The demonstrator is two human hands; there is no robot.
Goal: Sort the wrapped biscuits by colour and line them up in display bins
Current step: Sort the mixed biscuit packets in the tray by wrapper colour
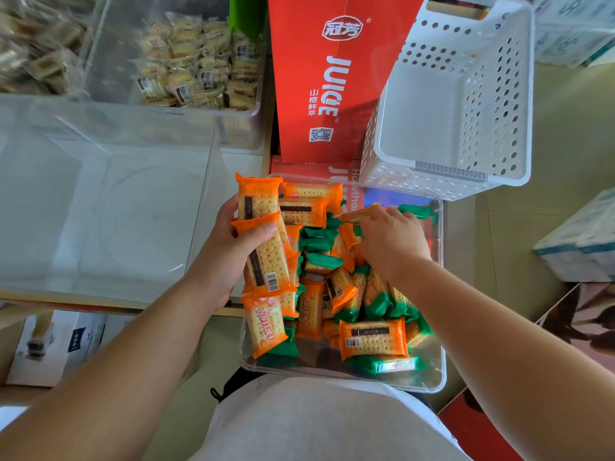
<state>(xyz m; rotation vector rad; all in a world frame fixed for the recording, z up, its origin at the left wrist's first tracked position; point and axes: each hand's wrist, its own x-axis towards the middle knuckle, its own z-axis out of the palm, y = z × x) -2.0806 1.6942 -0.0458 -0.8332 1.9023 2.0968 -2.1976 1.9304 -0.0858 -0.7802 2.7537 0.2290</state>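
The big clear bin at left stands empty, smooth and glossy. The left hand is clamped around a stack of orange packets; keep them squared so they line up cleanly. The right hand pinches another orange packet from the crinkly mixed orange-and-green pile in the clear tray. The perforated white basket waits empty.

Red juice carton stands upright top centre, white lettering + QR code on its face, a second red box lying under it. Blue-and-white cartons stacked at right edge, more top right. White printed box low on the left, below the shelf edge. Patterned mat on floor, right.
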